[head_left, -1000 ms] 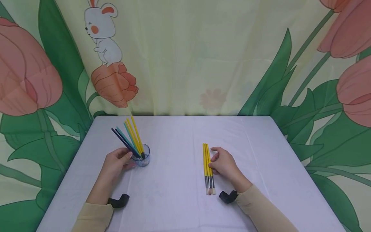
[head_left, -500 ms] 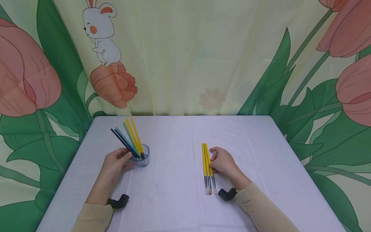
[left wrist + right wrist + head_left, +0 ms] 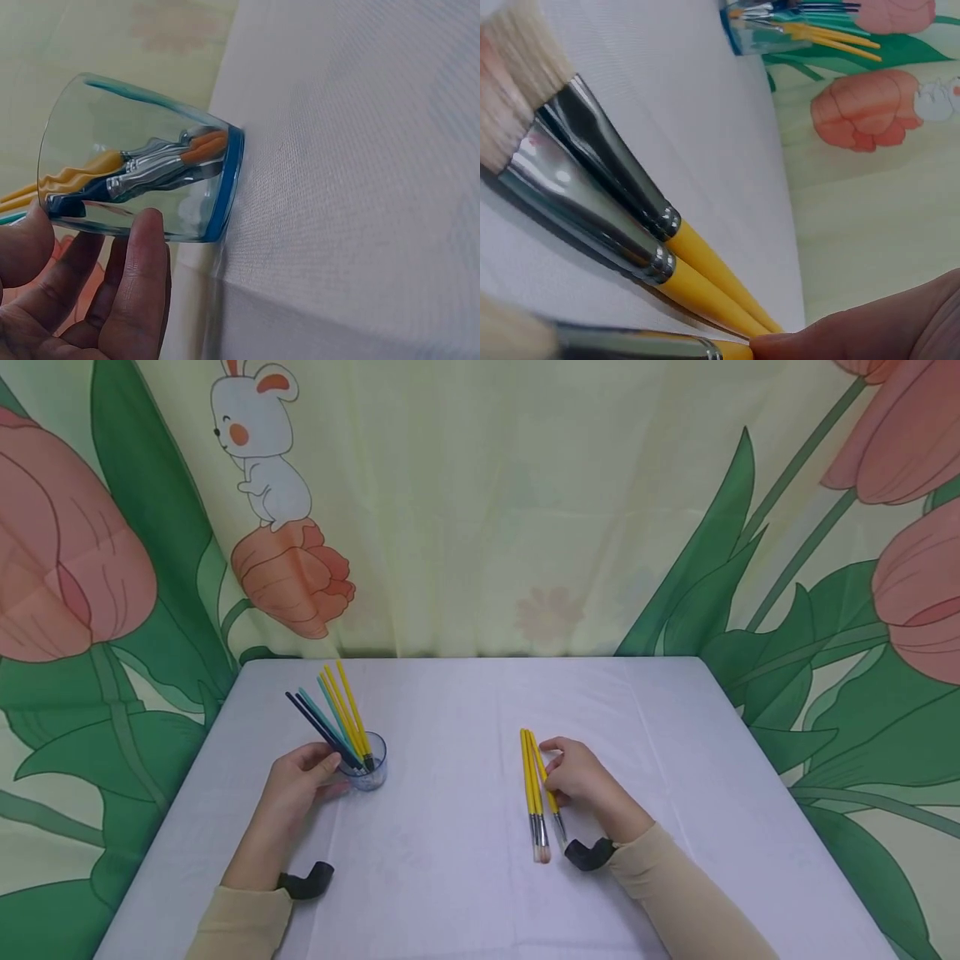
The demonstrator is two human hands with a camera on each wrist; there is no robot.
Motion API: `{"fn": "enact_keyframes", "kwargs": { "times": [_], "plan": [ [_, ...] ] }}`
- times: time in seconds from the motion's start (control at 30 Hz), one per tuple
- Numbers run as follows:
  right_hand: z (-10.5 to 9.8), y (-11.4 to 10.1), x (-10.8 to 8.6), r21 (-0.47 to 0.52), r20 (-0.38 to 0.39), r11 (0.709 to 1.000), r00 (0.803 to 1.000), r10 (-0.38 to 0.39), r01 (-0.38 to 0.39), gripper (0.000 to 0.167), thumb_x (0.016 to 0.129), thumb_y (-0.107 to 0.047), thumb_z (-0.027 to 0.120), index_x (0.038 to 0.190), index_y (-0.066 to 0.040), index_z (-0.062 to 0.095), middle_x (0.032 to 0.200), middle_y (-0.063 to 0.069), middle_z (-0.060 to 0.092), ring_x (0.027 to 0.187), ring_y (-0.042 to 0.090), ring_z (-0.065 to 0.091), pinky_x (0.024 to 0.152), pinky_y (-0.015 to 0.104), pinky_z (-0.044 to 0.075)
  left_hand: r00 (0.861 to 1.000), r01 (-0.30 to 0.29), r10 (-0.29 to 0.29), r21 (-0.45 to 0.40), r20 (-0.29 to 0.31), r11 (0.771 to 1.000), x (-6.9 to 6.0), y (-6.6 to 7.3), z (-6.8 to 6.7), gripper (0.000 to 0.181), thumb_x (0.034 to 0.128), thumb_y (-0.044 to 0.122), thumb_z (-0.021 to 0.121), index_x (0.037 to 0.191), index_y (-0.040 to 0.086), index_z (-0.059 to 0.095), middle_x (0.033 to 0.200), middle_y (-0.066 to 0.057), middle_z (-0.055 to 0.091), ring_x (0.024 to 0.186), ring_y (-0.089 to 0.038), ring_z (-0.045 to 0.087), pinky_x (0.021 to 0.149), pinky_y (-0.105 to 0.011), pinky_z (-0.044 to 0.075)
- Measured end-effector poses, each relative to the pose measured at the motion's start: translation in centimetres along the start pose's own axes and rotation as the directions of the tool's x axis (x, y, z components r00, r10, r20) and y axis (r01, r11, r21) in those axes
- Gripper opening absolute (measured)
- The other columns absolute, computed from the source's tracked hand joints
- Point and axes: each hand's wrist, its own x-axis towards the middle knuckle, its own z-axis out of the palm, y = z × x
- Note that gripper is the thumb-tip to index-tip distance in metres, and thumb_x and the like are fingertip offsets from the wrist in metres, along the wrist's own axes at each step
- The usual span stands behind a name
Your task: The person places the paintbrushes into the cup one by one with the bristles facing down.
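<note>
My left hand (image 3: 296,781) holds the side of a clear blue-tinted glass (image 3: 378,774), thumb at the rim and fingers along the wall. Paintbrushes (image 3: 341,718) with yellow, teal and dark blue handles lean in it, bristles down. To the right, my right hand (image 3: 585,781) pinches a yellow-handled paintbrush (image 3: 553,803) by its handle. Its bristle end is angled away from the other yellow-handled paintbrushes (image 3: 532,793), which lie side by side on the cloth. Flat pale bristles and silvery ferrules (image 3: 592,210) fill the right wrist view, with my thumb (image 3: 840,330) at the held handle.
A white cloth (image 3: 442,827) covers the table. Behind it hangs a curtain (image 3: 465,527) printed with tulips and a rabbit. Each wrist carries a black curved piece, one by the left sleeve (image 3: 307,881) and one by the right (image 3: 588,855), close to the held brush's bristles.
The bristle end of the brush at my right hand has swung right, opening a gap from the other brushes. My left hand and the glass have stayed in place.
</note>
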Motion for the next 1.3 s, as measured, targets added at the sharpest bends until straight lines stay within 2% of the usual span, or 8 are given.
{"fn": "enact_keyframes", "kwargs": {
  "times": [0.2, 0.37, 0.53, 0.83, 1.1, 1.3],
  "plan": [
    [-0.2, -0.1, -0.2, 0.078, 0.026, 0.997, 0.999, -0.023, 0.021, 0.066, 0.086, 0.011, 0.071, 0.147, -0.01, 0.06, 0.096, 0.01, 0.06, 0.065, 0.019, 0.057, 0.055, 0.025, 0.059, 1.0, -0.006, 0.006, -0.005, -0.002, 1.0, 0.0, 0.2, 0.0, 0.048, 0.1109, 0.025, 0.063, 0.153, 0.003, 0.055, 0.153, -0.022, 0.058, 0.118, -0.019, 0.069, 0.093, -0.029, 0.067],
    [0.0, -0.3, -0.1, 0.172, 0.082, 0.983, 0.993, -0.082, 0.067, 0.063, 0.088, 0.01, 0.07, 0.147, -0.008, 0.059, 0.094, 0.009, 0.06, 0.068, 0.02, 0.058, 0.057, 0.026, 0.06, 1.0, -0.009, 0.009, -0.015, -0.001, 1.0, 0.1, 0.2, 0.1, 0.047, 0.1107, 0.023, 0.063, 0.153, 0.002, 0.056, 0.153, -0.023, 0.058, 0.123, -0.023, 0.067, 0.092, -0.028, 0.067],
    [0.3, -0.9, 0.0, 0.308, 0.131, 0.947, 0.982, -0.132, 0.086, 0.066, 0.088, 0.009, 0.07, 0.15, -0.008, 0.056, 0.096, 0.007, 0.059, 0.071, 0.02, 0.057, 0.059, 0.025, 0.058, 1.0, -0.005, 0.005, -0.018, -0.002, 1.0, 0.0, 0.1, 0.1, 0.048, 0.1106, 0.023, 0.063, 0.153, 0.002, 0.055, 0.154, -0.022, 0.058, 0.128, -0.026, 0.066, 0.091, -0.027, 0.067],
    [2.0, -2.6, 0.1, 0.476, 0.181, 0.874, 0.961, -0.209, 0.101, 0.07, 0.089, 0.007, 0.068, 0.156, -0.008, 0.051, 0.102, 0.007, 0.061, 0.071, 0.02, 0.06, 0.064, 0.027, 0.061, 1.0, -0.003, 0.003, -0.022, -0.004, 1.0, 0.0, 0.1, 0.0, 0.047, 0.1101, 0.022, 0.064, 0.152, 0.002, 0.056, 0.152, -0.023, 0.059, 0.122, -0.02, 0.068, 0.091, -0.028, 0.067],
    [3.9, -5.5, 0.0, 0.556, 0.143, 0.82, 0.956, -0.256, 0.136, 0.071, 0.089, 0.007, 0.069, 0.155, -0.01, 0.051, 0.105, 0.007, 0.062, 0.077, 0.02, 0.064, 0.07, 0.034, 0.065, 1.0, -0.005, 0.005, -0.025, -0.005, 1.0, 0.1, -0.1, 0.0, 0.047, 0.1097, 0.023, 0.065, 0.151, 0.003, 0.057, 0.152, -0.022, 0.059, 0.124, -0.022, 0.067, 0.092, -0.028, 0.067],
    [5.5, -8.0, -0.2, 0.628, 0.052, 0.753, 0.954, -0.296, 0.199, 0.069, 0.089, 0.012, 0.067, 0.152, -0.014, 0.054, 0.105, 0.007, 0.06, 0.081, 0.019, 0.065, 0.067, 0.032, 0.065, 1.0, -0.008, 0.008, -0.025, -0.001, 1.0, 0.2, -0.1, 0.0, 0.047, 0.1098, 0.023, 0.065, 0.152, 0.004, 0.057, 0.153, -0.022, 0.059, 0.125, -0.024, 0.067, 0.093, -0.029, 0.066]
  ]
}}
